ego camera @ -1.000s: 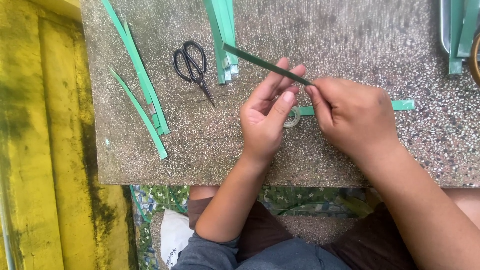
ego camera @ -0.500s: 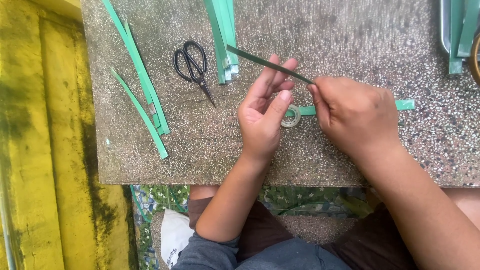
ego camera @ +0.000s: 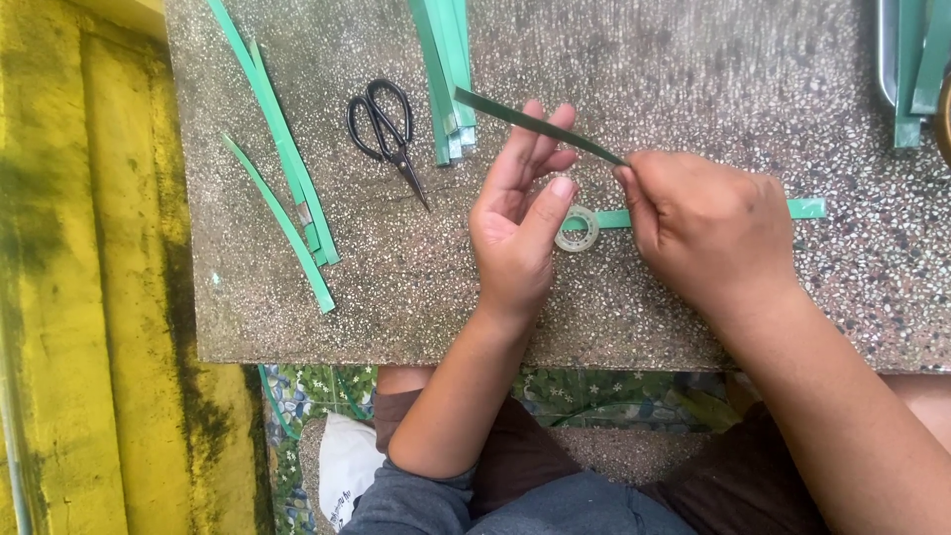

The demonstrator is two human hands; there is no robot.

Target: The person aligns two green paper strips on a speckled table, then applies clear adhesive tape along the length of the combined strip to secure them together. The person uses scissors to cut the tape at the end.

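My right hand (ego camera: 708, 223) pinches one end of a dark green strip (ego camera: 525, 121) that slants up to the left above the speckled stone table (ego camera: 693, 69). My left hand (ego camera: 520, 223) is raised beside it, fingers spread and curved, fingertips touching the strip near its middle. Under the hands a small clear tape roll (ego camera: 577, 229) lies on the table. A lighter green strip (ego camera: 804, 208) runs flat under my right hand.
Black scissors (ego camera: 386, 129) lie to the left of the hands. A stack of green strips (ego camera: 448, 69) lies at the top centre, several long strips (ego camera: 282, 163) at the left. A metal tray (ego camera: 906, 59) with strips sits at the top right. The table's front edge is close to my knees.
My left hand has opened somewhat and its fingers have lifted along the strip. The right hand has hardly moved.
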